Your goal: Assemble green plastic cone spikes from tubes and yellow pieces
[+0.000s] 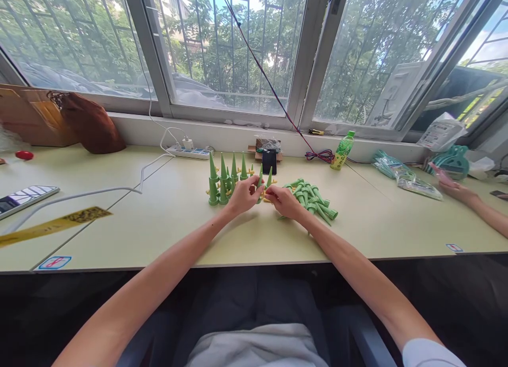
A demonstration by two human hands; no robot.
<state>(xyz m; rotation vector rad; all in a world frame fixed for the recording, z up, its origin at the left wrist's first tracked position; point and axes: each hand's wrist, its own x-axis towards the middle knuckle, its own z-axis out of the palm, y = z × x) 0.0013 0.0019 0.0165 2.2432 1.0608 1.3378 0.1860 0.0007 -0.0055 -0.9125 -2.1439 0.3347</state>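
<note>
My left hand (246, 193) is closed around a green plastic watering spike (260, 177), its pointed tip up. Close beside it, my right hand (284, 198) pinches at the spike's lower side, where a bit of yellow shows. The fingers mostly hide what it holds. Left of my hands, several green watering spikes (213, 189) with small yellow valves stand upright in rows. One more upright spike (270, 176) stands just behind my fingertips. A heap of loose green spikes (313, 197) lies to the right of my right hand, partly behind the wrist.
A dark phone (269, 162) leans by a small box at the back. Further right stands a green drink bottle (342, 151). A white power strip (192, 153) trails a cable leftward. At far right, another person's hand (456, 191) holds something pink near bagged teal items (392, 166).
</note>
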